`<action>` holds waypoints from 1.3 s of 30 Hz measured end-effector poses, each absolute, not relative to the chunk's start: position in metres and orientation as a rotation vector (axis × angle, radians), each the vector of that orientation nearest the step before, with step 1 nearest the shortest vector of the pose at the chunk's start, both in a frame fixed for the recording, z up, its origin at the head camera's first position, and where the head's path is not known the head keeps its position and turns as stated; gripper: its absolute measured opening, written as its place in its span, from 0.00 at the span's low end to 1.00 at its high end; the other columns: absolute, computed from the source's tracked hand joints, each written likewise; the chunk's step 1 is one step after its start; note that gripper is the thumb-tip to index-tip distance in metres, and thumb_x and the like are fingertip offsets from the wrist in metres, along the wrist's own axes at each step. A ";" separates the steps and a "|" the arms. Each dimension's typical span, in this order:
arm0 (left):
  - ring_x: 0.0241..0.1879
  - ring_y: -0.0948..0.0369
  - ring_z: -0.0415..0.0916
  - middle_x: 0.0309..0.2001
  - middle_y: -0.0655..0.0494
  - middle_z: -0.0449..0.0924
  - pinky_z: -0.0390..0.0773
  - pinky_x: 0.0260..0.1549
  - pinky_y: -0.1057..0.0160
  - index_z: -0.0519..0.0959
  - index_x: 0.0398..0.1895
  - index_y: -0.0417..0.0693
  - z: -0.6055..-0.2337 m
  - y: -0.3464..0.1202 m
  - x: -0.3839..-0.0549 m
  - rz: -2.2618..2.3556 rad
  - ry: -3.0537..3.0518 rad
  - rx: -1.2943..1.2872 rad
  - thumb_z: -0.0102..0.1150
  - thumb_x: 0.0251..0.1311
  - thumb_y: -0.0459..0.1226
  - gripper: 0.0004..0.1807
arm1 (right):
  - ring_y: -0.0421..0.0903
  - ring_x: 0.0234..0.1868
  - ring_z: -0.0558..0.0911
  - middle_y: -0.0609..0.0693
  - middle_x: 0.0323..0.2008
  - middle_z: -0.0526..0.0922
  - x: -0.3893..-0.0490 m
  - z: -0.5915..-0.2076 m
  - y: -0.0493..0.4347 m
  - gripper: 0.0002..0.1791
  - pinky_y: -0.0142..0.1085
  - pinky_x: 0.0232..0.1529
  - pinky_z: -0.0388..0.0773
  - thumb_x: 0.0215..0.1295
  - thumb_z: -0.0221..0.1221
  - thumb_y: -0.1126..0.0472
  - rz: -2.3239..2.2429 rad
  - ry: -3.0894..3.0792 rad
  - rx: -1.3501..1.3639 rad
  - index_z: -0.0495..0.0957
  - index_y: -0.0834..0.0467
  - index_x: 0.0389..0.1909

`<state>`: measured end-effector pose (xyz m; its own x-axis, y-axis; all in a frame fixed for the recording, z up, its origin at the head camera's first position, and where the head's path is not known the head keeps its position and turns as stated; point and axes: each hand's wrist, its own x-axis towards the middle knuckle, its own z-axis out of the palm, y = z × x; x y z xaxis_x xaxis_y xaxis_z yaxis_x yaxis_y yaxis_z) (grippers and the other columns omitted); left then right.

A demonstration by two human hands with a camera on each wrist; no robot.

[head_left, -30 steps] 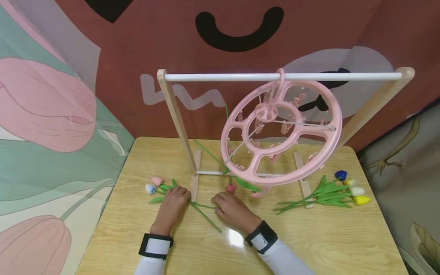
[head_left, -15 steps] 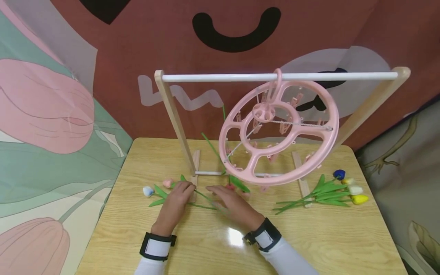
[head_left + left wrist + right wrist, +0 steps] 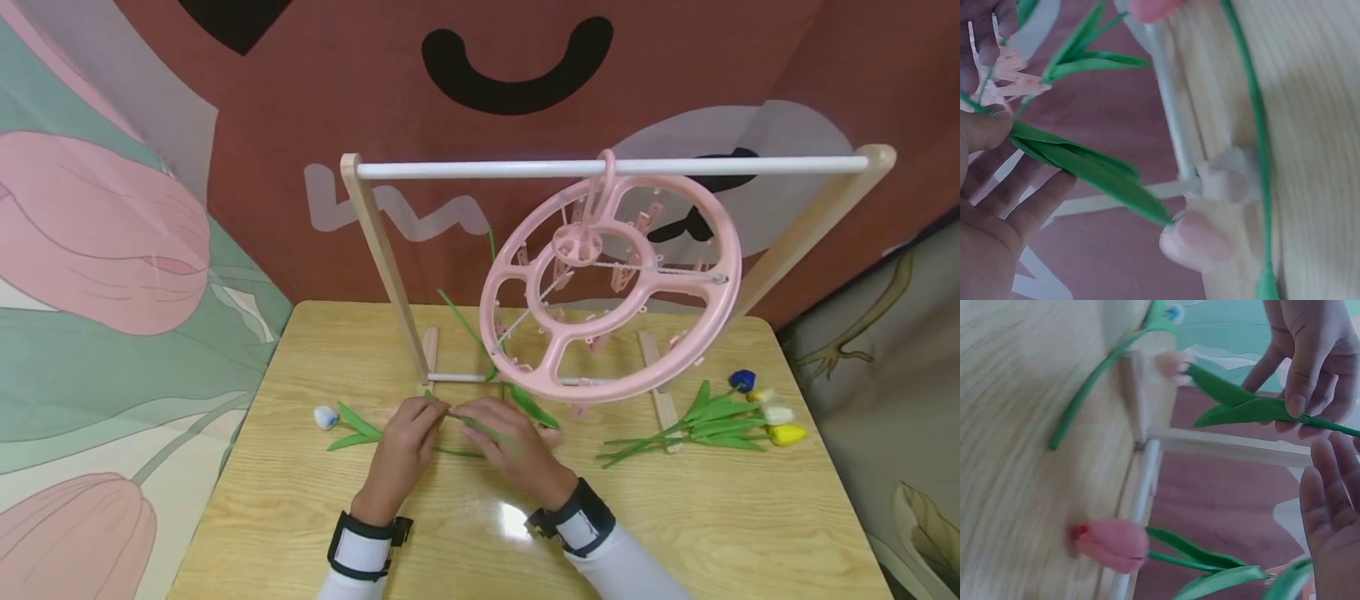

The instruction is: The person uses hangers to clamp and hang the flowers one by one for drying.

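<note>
My left hand (image 3: 408, 442) pinches the stem of a pale pink tulip (image 3: 1194, 240) between thumb and fingers, just below its green leaves (image 3: 1235, 412). The blossom points left and is mostly hidden in the head view. My right hand (image 3: 517, 446) is beside the stem's free end, its fingers (image 3: 1316, 512) fairly straight; whether they touch the stem is unclear. A coral pink tulip (image 3: 1113, 544) hangs blossom down close to my right hand, below the round pink clip hanger (image 3: 731, 267). On the table, a light blue tulip (image 3: 326, 417) lies left of my left hand.
The hanger hooks over the white rod (image 3: 480, 171) of a wooden stand. Blue, white and yellow tulips (image 3: 786, 434) lie bunched at the right, stems across the stand's right foot (image 3: 664, 408). A patterned cloth (image 3: 360, 83) hangs behind the table (image 3: 300, 533).
My left hand has lifted the pale pink tulip off the table and moved right, towards my right hand. The light blue tulip stays behind. My right hand has shifted slightly.
</note>
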<state>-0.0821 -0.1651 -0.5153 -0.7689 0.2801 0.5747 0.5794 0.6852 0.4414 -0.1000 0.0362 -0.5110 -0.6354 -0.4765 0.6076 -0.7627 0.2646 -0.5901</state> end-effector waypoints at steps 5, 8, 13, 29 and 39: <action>0.42 0.56 0.81 0.41 0.49 0.82 0.88 0.36 0.63 0.81 0.41 0.39 -0.503 -0.157 -0.080 -1.097 -2.266 -0.596 0.64 0.53 0.21 0.13 | 0.47 0.59 0.75 0.52 0.59 0.77 -0.101 -0.509 0.042 0.25 0.44 0.61 0.77 0.68 0.58 0.60 1.354 -2.331 1.100 0.69 0.57 0.65; 0.42 0.52 0.82 0.41 0.44 0.82 0.88 0.34 0.64 0.80 0.42 0.37 -0.495 -0.154 -0.078 -1.324 -2.140 -0.569 0.62 0.54 0.20 0.13 | 0.44 0.64 0.71 0.49 0.64 0.73 -0.101 -0.512 0.044 0.27 0.44 0.66 0.72 0.68 0.59 0.59 1.348 -2.431 1.092 0.67 0.54 0.67; 0.45 0.46 0.80 0.42 0.29 0.78 0.88 0.37 0.59 0.76 0.44 0.28 -0.486 -0.151 -0.075 -1.770 -1.912 -0.536 0.54 0.56 0.15 0.13 | 0.45 0.64 0.71 0.50 0.64 0.74 -0.099 -0.521 0.047 0.28 0.46 0.65 0.72 0.68 0.59 0.55 1.309 -2.598 1.068 0.67 0.54 0.67; 0.49 0.48 0.80 0.47 0.36 0.80 0.87 0.42 0.53 0.70 0.54 0.25 -0.486 -0.121 -0.062 -2.243 -1.634 -0.192 0.50 0.68 0.25 0.14 | 0.41 0.42 0.81 0.49 0.44 0.80 -0.084 -0.516 0.071 0.05 0.33 0.40 0.87 0.65 0.61 0.64 1.606 -2.509 0.913 0.79 0.50 0.37; 0.41 0.43 0.83 0.42 0.47 0.84 0.87 0.40 0.55 0.75 0.49 0.25 -0.500 -0.086 -0.055 -2.388 -1.660 -0.114 0.56 0.64 0.26 0.13 | 0.45 0.45 0.81 0.53 0.47 0.82 -0.076 -0.501 0.086 0.07 0.34 0.39 0.87 0.65 0.61 0.62 1.534 -2.487 0.906 0.81 0.53 0.43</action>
<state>-0.0555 -0.0860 -0.5003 -0.9705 -0.1439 0.1937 0.2317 -0.3312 0.9147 -0.0759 0.0863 -0.5014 -0.8215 -0.4391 0.3637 -0.5220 0.3228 -0.7895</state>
